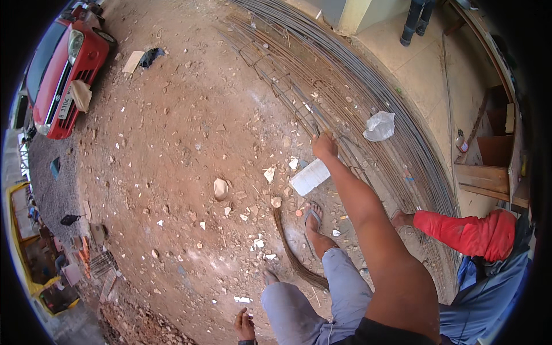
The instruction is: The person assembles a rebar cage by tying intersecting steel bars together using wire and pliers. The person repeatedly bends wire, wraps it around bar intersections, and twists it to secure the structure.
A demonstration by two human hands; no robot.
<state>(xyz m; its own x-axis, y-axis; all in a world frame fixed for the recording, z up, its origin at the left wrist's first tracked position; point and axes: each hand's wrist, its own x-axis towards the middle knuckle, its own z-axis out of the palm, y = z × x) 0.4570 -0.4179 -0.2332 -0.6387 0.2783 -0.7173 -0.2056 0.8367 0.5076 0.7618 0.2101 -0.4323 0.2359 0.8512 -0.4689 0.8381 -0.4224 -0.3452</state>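
So the rebar cage (pixel 290 99), just one of them, lies on the dirt ahead and a bit right of the person, right alongside a big spread of loose steel bars (pixel 374 86), way too many to count. The right hand (pixel 325 145) looks closed around part of the cage, though exactly which bar is hard to tell. Left hand (pixel 245 326) hangs low by the left knee, fingers loosely curled; can't tell if anything's in it.

Plenty in the way: one white block (pixel 310 177) between the right foot and the cage, one clear plastic bag (pixel 379 126) on the bars, one twig broom (pixel 290 256) curving between the feet. Two other people show: one red-clothed limb (pixel 463 231) right of the outstretched arm, two dark-clad legs (pixel 416 23) up top. One red car (pixel 72 80) sits upper left, and uncountable white chips litter the ground.
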